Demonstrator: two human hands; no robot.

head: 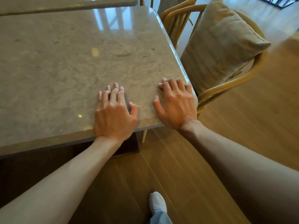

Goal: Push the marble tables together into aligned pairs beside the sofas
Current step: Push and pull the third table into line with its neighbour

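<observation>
Marble contact, left hand (114,113): lies palm down on the near table (64,62), fingers spread and slightly bent, tips on the stone, heel of the palm at the near edge; it grips nothing.
Right hand (175,102): palm down on the same top at its near right corner, fingers bent at the knuckles with the tips pressed to the marble, thumb spread toward the left hand; nothing is held.
Forearms: both bare, reaching in from the bottom corners of the view; the hands sit near each other but apart.
Near table: beige, veined, glossy marble top with rounded corners, filling the left and centre of the view; window light reflects at its far end; a dark base shows under the near edge.
Far table (68,4): a second marble top of the same colour at the upper left, its edge running along the far edge of the near table, with a thin dark seam between them; whether they touch cannot be told.
Chair (229,84): curved light wood frame just beside the near table's right edge, its arm close to the right hand.
Cushion (221,46): tan fabric, leaning upright in the chair.
Floor (186,167): brown wood planks.
Foot (157,202): white shoe and pale blue trouser hem at the bottom centre, on the floor.
</observation>
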